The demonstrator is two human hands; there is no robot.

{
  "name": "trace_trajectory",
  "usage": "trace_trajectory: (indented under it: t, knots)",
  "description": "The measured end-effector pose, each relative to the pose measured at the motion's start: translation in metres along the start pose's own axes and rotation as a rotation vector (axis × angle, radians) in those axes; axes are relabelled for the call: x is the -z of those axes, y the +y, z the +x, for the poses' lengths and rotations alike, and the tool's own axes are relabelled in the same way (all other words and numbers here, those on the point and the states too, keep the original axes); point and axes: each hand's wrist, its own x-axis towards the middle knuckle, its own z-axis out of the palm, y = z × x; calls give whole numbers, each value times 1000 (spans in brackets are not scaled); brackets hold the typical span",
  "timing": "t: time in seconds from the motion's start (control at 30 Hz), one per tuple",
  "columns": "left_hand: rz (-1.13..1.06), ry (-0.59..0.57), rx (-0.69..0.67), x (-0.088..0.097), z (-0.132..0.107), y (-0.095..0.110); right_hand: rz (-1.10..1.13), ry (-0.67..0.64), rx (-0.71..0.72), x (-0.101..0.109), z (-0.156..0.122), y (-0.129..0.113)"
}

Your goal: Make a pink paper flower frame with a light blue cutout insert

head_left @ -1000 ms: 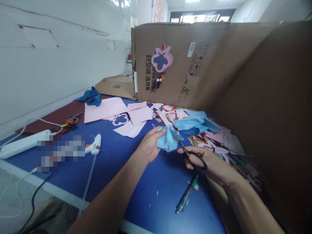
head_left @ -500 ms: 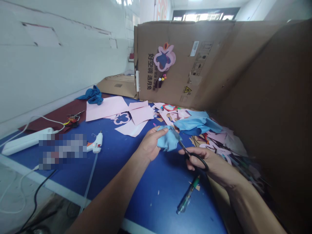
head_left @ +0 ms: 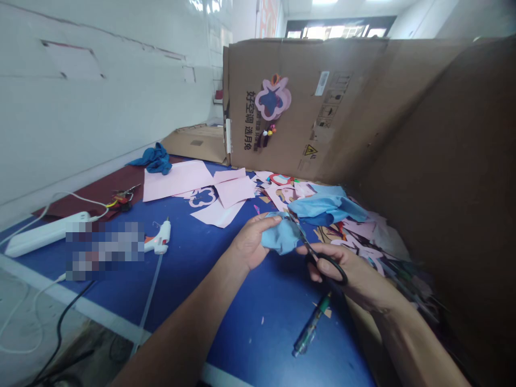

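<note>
Currently, the left hand (head_left: 250, 243) pinches one light-blue piece (head_left: 282, 237); the right hand (head_left: 350, 267) grasps one pair of scissors (head_left: 309, 246), with one pen (head_left: 313, 325) lying near that hand.

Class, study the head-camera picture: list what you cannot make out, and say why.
All in the head view:
Left hand: some fingers are hidden behind the light blue cloth.
Scissors: the blade tips are too small and blurred against the cloth.
Glue gun: its rear is covered by a pixelated patch.
White label on the cardboard: print too small to read.
Left forearm: cut off by the bottom edge.
</note>
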Motion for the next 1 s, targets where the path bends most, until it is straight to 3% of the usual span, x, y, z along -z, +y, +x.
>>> trace_trajectory:
  t: [0.53, 1.0]
  knots:
    - [73, -108, -49, -5, -3, 2, -77, -7, 14, -2, 2, -4]
    - [90, -91, -97, -8, -5, 2, -94, 7, 64, -1, 1, -3]
